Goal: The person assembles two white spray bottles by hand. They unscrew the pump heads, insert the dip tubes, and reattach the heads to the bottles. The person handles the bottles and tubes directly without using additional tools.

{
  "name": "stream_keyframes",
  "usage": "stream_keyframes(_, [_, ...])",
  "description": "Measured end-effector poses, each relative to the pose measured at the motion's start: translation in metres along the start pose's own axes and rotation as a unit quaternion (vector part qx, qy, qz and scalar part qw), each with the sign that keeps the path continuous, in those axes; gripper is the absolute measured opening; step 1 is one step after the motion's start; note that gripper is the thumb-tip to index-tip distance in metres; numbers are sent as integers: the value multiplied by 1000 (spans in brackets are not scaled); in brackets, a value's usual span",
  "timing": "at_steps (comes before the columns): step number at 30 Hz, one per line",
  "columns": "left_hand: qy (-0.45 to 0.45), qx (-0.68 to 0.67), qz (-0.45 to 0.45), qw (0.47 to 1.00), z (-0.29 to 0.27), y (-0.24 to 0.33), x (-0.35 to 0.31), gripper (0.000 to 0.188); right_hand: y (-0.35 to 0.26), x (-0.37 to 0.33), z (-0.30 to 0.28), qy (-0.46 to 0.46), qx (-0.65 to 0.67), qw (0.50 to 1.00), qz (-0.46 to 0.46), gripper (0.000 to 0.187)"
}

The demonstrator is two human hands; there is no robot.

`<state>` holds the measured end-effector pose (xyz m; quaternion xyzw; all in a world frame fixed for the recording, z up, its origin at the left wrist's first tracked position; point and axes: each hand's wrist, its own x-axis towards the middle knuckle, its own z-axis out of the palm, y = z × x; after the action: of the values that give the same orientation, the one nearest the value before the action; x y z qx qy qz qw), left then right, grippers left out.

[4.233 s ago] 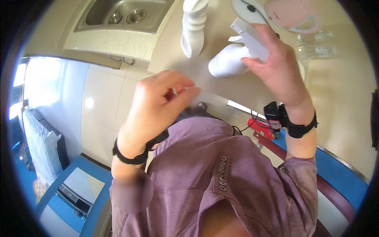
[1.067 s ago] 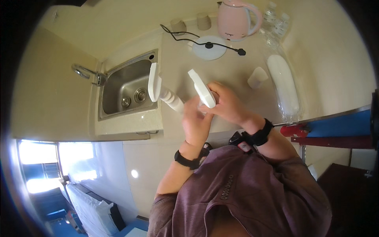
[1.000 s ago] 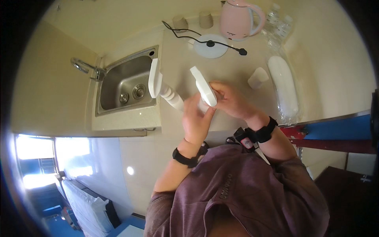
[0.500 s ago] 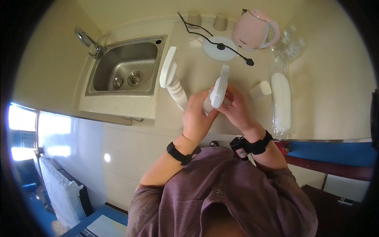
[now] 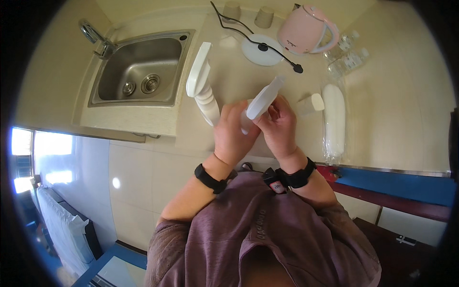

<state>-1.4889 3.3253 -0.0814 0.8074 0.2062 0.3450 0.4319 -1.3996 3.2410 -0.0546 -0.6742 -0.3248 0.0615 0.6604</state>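
Both hands are closed around a white object with a long flat head [image 5: 262,101] and a narrow tip, which looks like a pump top. Its lower, translucent part is mostly hidden by my fingers. My left hand [image 5: 231,136] wraps that lower part from the left. From the right, my right hand [image 5: 281,130] grips just under the head, thumb and fingers bent. Left of my left hand stands a similar white object with a flat head and ribbed neck [image 5: 202,91], touched by neither hand as far as I can see. A short white cylinder [image 5: 311,104] lies right of my right hand.
A steel sink [image 5: 138,71] with a curved faucet [image 5: 98,40] is at left. Behind stand a pink kettle [image 5: 306,31], its white base [image 5: 260,56] with a black cord, and two beige cups [image 5: 264,17]. Clear bottles [image 5: 349,61] and a wrapped white roll [image 5: 333,122] are at right.
The flat head in my hands has tilted, its tip swinging to the right. My right hand has turned, its fingers drawn in closer. The whole view has shifted slightly.
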Motion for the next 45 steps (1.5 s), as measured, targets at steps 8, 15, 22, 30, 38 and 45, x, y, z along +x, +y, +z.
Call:
stream_keyframes(8, [18, 3, 5, 1000, 11, 1, 7, 43, 2, 1, 5, 54, -37, 998, 16, 24])
stream_keyframes(15, [20, 29, -2, 999, 17, 17, 10, 40, -14, 3, 6, 61, 42, 997, 1, 58])
stream_keyframes(22, [-32, 6, 9, 999, 23, 31, -9, 60, -14, 16, -12, 50, -137, 987, -59, 54])
stream_keyframes(30, [-136, -15, -34, 990, -50, 6, -34, 48, -28, 34, -69, -3, 89, 988, 129, 35])
stream_keyframes(38, [-111, -6, -112, 987, -97, 0, -74, 39, -15, 30, -57, -15, 89, 991, 97, 22])
stream_keyframes(45, [-104, -6, -108, 989, -105, -4, -80, 38, -33, 26, -53, -37, 81, 988, 123, 33])
